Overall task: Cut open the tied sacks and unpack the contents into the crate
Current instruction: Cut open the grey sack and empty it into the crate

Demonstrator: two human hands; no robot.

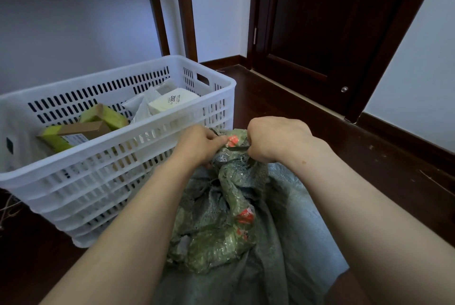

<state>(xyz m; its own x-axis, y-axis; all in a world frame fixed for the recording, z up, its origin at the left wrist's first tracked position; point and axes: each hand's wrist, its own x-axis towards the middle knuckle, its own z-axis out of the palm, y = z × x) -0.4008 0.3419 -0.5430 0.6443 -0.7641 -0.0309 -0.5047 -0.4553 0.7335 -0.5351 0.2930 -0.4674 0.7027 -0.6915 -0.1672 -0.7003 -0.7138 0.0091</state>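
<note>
A grey-green woven sack [290,218] stands on the floor in front of me, its neck bunched and wrapped in green tape with red print [234,196]. My left hand [197,143] pinches the top of the taped neck. My right hand [275,139] is closed around a thin dark blade [236,147] that points left across the neck, just under my left fingers. A white slotted plastic crate [118,164] stands to the left, touching the sack. It holds green-and-brown boxes [81,130], a white box [172,103] and pale bags.
The floor [369,157] is dark wood. A dark door [320,34] with a floor stop [344,89] is at the back right, and pale walls close in behind the crate and on the right.
</note>
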